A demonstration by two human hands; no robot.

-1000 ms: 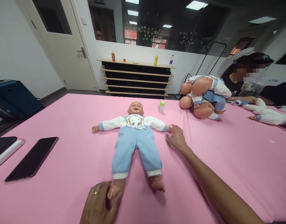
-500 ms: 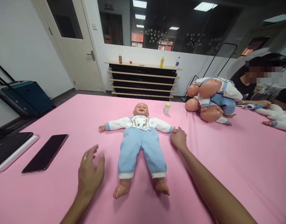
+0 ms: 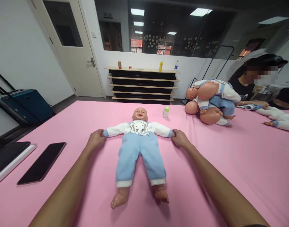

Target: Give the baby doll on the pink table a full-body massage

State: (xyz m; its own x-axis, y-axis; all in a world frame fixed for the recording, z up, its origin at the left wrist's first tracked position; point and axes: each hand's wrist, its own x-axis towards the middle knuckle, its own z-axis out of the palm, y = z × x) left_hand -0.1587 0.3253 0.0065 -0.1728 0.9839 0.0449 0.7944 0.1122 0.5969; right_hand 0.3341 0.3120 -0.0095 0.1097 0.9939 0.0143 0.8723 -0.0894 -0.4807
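A baby doll [image 3: 139, 148] lies face up on the pink table cover [image 3: 92, 195], its head away from me and its arms spread wide. It wears light blue overalls with an elephant face on the chest and white sleeves with blue cuffs. My left hand [image 3: 96, 138] is closed around the doll's hand on the left side. On the other side, my right hand [image 3: 179, 137] grips the doll's other hand at the cuff. Both small doll hands are mostly hidden by my fingers. Beyond the doll's shoulder stands a small white bottle with a green cap [image 3: 166, 112].
A black phone [image 3: 42, 163] and a dark, flat case with a white edge [image 3: 13, 160] lie at the left. Several dolls are piled [image 3: 210, 101] at the back right. Behind them a person [image 3: 248, 75] handles another doll [image 3: 279, 116]. A shelf [image 3: 142, 74] stands past the table.
My left hand has moved forward from beside the doll's legs and closed on the doll's hand. My right hand stays on the other doll hand. The view has tilted slightly up.
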